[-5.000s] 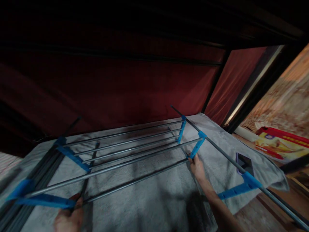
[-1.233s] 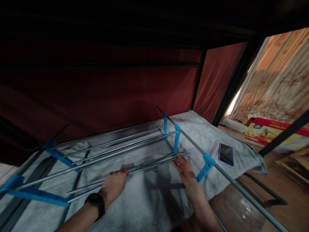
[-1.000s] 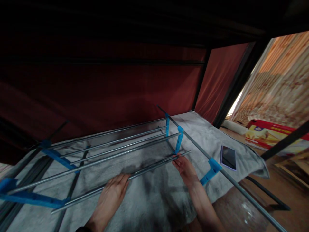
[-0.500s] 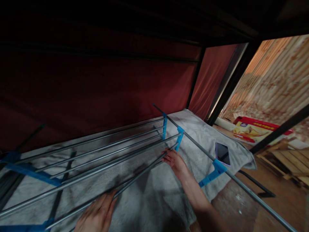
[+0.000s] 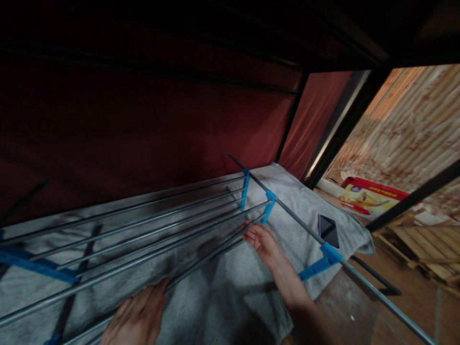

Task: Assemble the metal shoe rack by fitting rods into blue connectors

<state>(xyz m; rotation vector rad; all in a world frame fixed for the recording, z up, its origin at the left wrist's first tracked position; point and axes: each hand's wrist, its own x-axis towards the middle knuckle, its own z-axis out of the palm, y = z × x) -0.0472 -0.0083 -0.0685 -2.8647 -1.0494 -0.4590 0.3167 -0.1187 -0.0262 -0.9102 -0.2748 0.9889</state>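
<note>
A rack of grey metal tubes [image 5: 143, 230] with blue plastic brackets [image 5: 268, 206] lies on a grey blanket [image 5: 230, 306]. Slanting across its near side is a loose-looking metal tube [image 5: 204, 260]. My left hand [image 5: 138, 311] is closed over the tube's near end, its fingertips partly hidden. At the far end, my right hand [image 5: 261, 242] pinches the tube between thumb and fingers, close beside a blue bracket. A longer side pole [image 5: 298, 218] carries several brackets, including a large one [image 5: 325, 261] to the right of my right forearm.
A phone [image 5: 328, 231] lies on the blanket at the right. Beyond the blanket's edge are a red and yellow box [image 5: 370, 196] and a wooden pallet [image 5: 424, 249] on the floor. Dark frame posts [image 5: 345, 120] and a dark red cloth [image 5: 161, 129] enclose the back.
The view has shifted slightly, and the rack's left end sits further left in it. My left hand has moved a little left and down; my right hand keeps its pinch.
</note>
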